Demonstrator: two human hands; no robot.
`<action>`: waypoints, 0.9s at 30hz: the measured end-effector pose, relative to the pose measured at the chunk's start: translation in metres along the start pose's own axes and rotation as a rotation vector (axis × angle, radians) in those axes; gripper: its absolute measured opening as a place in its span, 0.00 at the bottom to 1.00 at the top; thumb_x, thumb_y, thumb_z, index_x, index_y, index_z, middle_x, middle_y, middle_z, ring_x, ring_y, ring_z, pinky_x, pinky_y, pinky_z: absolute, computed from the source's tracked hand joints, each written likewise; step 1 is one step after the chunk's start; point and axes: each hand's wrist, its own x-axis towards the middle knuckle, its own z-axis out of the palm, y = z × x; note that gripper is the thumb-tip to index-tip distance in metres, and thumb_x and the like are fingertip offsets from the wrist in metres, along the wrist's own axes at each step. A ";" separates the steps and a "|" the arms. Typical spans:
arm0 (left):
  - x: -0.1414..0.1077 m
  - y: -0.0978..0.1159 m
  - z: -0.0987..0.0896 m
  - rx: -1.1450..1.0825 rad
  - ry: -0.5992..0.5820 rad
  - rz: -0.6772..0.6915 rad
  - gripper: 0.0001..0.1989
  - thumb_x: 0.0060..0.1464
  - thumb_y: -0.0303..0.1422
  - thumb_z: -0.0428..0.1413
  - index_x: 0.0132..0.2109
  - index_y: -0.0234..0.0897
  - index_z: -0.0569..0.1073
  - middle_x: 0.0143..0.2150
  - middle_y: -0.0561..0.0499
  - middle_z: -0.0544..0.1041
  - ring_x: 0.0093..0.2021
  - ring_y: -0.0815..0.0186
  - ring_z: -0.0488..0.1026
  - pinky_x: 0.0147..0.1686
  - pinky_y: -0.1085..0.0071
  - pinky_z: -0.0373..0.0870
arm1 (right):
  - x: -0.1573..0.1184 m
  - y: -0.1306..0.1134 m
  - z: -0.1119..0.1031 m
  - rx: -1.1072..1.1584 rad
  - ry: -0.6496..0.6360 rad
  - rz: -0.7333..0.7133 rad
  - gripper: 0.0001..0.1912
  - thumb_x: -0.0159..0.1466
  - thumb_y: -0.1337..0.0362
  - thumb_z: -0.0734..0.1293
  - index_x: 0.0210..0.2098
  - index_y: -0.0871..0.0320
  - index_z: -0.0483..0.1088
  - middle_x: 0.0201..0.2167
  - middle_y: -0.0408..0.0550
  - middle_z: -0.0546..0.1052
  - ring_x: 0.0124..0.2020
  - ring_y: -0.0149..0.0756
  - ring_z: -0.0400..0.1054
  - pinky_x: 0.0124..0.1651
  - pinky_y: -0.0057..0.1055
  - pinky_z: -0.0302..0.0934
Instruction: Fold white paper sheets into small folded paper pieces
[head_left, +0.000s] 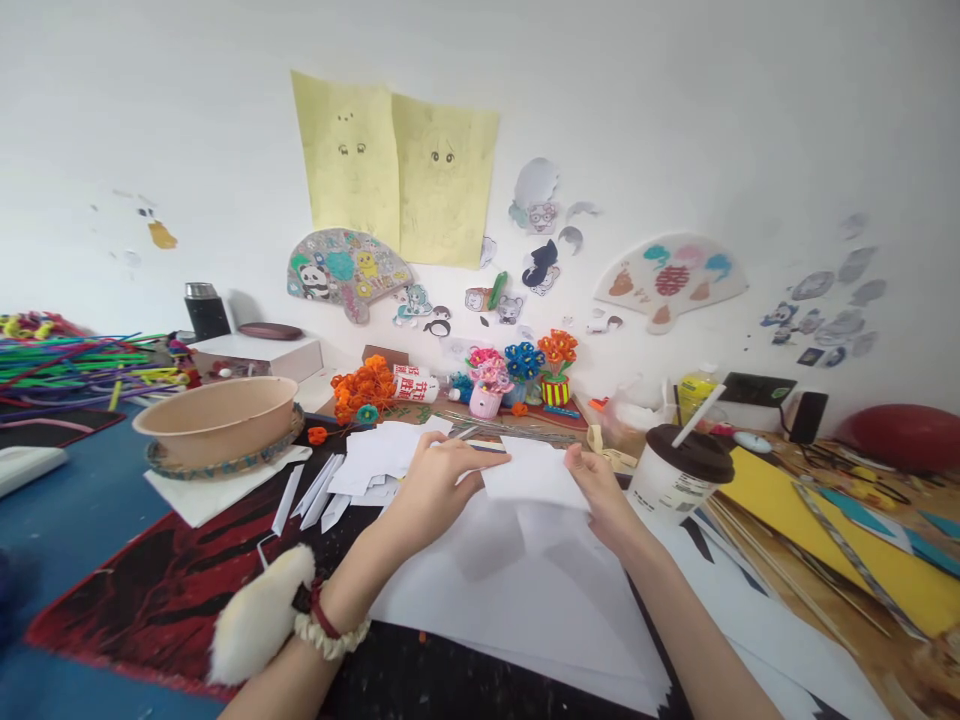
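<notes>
Between my two hands a small white sheet of paper (534,474) is held above larger white sheets (540,610) on the dark mat. My left hand (442,478) grips its left edge, index finger stretched along the top and thumb beneath. On the right edge, my right hand (600,488) pinches the paper, thumb on top and the other fingers mostly hidden behind. Left of my left hand lie a pile of cut white paper pieces (379,455) and several narrow folded paper strips (319,490). A scrunchie (330,640) and a fluffy white ornament (259,620) are on my left wrist.
A lidded cup (679,475) with a straw stands right of my right hand. At left are a beige basin (217,420) and coloured pipe cleaners (82,370). Pipe-cleaner flowers (487,375) stand along the back. Yellow sheets (832,530) lie at right.
</notes>
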 end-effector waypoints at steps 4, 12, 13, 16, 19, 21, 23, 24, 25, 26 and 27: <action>0.003 -0.005 0.001 -0.342 0.158 -0.361 0.21 0.56 0.42 0.48 0.20 0.35 0.67 0.18 0.55 0.66 0.21 0.70 0.61 0.25 0.72 0.55 | 0.000 -0.001 -0.001 -0.103 -0.046 -0.017 0.31 0.49 0.35 0.63 0.17 0.58 0.61 0.13 0.41 0.63 0.15 0.27 0.52 0.18 0.26 0.45; 0.002 0.008 0.007 -0.877 0.044 -0.606 0.17 0.48 0.44 0.55 0.29 0.31 0.72 0.26 0.48 0.74 0.26 0.69 0.66 0.28 0.73 0.62 | -0.010 -0.015 0.009 -0.092 -0.324 0.064 0.25 0.51 0.49 0.72 0.39 0.62 0.72 0.37 0.53 0.77 0.37 0.44 0.71 0.35 0.33 0.63; 0.001 0.008 0.008 -0.898 0.021 -0.614 0.17 0.48 0.44 0.55 0.29 0.31 0.72 0.27 0.47 0.74 0.26 0.69 0.67 0.28 0.73 0.62 | -0.010 -0.016 0.008 -0.072 -0.313 0.064 0.23 0.51 0.50 0.71 0.38 0.62 0.73 0.37 0.53 0.77 0.36 0.44 0.71 0.35 0.33 0.63; 0.000 0.002 0.009 -0.865 -0.074 -0.646 0.18 0.52 0.44 0.51 0.32 0.31 0.71 0.31 0.43 0.76 0.29 0.65 0.71 0.32 0.70 0.65 | -0.011 -0.018 0.004 0.008 -0.302 0.039 0.21 0.53 0.51 0.70 0.38 0.62 0.73 0.37 0.53 0.78 0.34 0.42 0.71 0.35 0.33 0.63; 0.000 -0.005 0.011 -0.446 0.062 -0.625 0.18 0.54 0.40 0.50 0.45 0.30 0.69 0.44 0.37 0.75 0.42 0.55 0.72 0.40 0.60 0.67 | -0.013 -0.022 0.005 0.073 -0.332 0.045 0.22 0.53 0.53 0.71 0.42 0.60 0.72 0.39 0.53 0.77 0.36 0.41 0.71 0.40 0.35 0.63; -0.001 -0.005 0.010 -0.031 0.275 -0.466 0.24 0.52 0.35 0.52 0.55 0.31 0.62 0.57 0.35 0.67 0.55 0.50 0.64 0.49 0.53 0.62 | -0.015 -0.025 0.007 0.060 -0.368 0.091 0.24 0.51 0.52 0.72 0.43 0.60 0.71 0.38 0.54 0.77 0.35 0.41 0.71 0.39 0.35 0.63; -0.001 0.000 0.007 0.249 0.355 -0.219 0.28 0.53 0.31 0.52 0.60 0.35 0.57 0.63 0.38 0.58 0.62 0.51 0.54 0.56 0.52 0.53 | -0.018 -0.028 0.010 0.010 -0.446 0.144 0.25 0.50 0.50 0.72 0.41 0.61 0.71 0.36 0.53 0.77 0.35 0.42 0.71 0.37 0.33 0.62; -0.001 0.004 0.006 0.298 0.316 -0.108 0.27 0.55 0.29 0.50 0.61 0.37 0.56 0.64 0.41 0.58 0.63 0.54 0.54 0.58 0.53 0.50 | -0.020 -0.030 0.011 -0.022 -0.500 0.164 0.24 0.50 0.49 0.71 0.40 0.61 0.72 0.34 0.52 0.76 0.34 0.42 0.70 0.36 0.32 0.62; -0.002 0.008 0.005 0.304 0.252 -0.025 0.25 0.56 0.29 0.49 0.61 0.39 0.57 0.63 0.44 0.61 0.62 0.57 0.56 0.58 0.55 0.50 | -0.021 -0.031 0.012 -0.055 -0.552 0.172 0.23 0.51 0.49 0.71 0.37 0.61 0.72 0.32 0.51 0.76 0.34 0.40 0.69 0.35 0.31 0.61; -0.002 0.012 0.004 0.288 0.194 0.024 0.22 0.58 0.29 0.48 0.59 0.40 0.58 0.60 0.45 0.65 0.60 0.59 0.59 0.58 0.57 0.50 | -0.023 -0.032 0.013 -0.093 -0.598 0.170 0.22 0.52 0.48 0.70 0.34 0.61 0.71 0.30 0.49 0.75 0.32 0.38 0.68 0.33 0.30 0.60; -0.003 0.016 0.004 0.262 0.139 0.057 0.20 0.59 0.30 0.47 0.58 0.41 0.61 0.57 0.47 0.69 0.57 0.61 0.62 0.57 0.58 0.51 | -0.023 -0.034 0.013 -0.136 -0.629 0.159 0.21 0.52 0.47 0.69 0.31 0.61 0.71 0.28 0.46 0.73 0.30 0.36 0.66 0.32 0.28 0.59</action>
